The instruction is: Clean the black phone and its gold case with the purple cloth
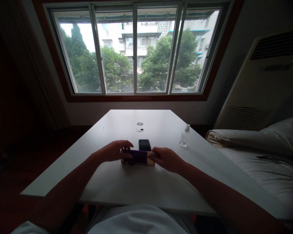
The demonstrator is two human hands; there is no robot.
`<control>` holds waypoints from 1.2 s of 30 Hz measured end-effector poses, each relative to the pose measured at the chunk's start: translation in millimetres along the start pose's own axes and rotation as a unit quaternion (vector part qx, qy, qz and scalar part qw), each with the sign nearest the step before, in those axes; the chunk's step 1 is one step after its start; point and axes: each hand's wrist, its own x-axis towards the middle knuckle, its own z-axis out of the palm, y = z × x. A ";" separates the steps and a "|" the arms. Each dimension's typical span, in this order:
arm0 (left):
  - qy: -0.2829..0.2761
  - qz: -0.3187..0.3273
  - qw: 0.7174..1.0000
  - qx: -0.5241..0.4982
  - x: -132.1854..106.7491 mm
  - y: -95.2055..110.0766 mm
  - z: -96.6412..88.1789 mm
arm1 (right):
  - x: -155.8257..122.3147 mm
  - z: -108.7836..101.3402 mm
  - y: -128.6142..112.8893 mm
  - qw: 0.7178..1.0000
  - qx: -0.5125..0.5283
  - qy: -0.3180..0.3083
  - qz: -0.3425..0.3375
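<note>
A small light wooden block (pixel 150 161) wrapped in a dark purple cloth (pixel 138 156) lies on the white table (pixel 127 185) in front of me. My left hand (pixel 116 150) grips its left end, with the fingers curled over the cloth. My right hand (pixel 166 159) holds the right end of the block. Both hands rest on the tabletop. Just behind the block lies a black phone (pixel 145 145), face up with a dark screen.
A small clear spray bottle (pixel 184 136) stands to the right of the phone. Two round cable holes (pixel 140 126) sit further back on the table. A bed with white bedding (pixel 266 156) adjoins the table's right side, below a tall air conditioner (pixel 263 81). A wide window (pixel 136 48) faces me.
</note>
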 end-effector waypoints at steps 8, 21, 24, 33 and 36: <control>-0.024 0.009 0.997 0.075 1.6 7.8 9.5 | -0.4 -8.3 -6.8 1.000 0.007 -0.013 0.008; 0.006 0.052 0.998 0.047 3.6 19.2 15.6 | -1.2 -8.6 -7.3 0.995 0.071 0.060 -0.033; 0.000 0.061 0.998 0.034 3.5 20.0 19.6 | -1.4 -5.2 -10.9 0.990 0.125 0.025 -0.064; -0.026 0.047 0.997 0.046 3.0 11.5 19.3 | -1.4 -1.1 -8.0 0.979 0.198 -0.040 -0.004; -0.025 0.034 0.998 0.055 2.3 7.4 16.6 | -0.8 -0.6 -4.8 0.979 0.203 -0.020 -0.005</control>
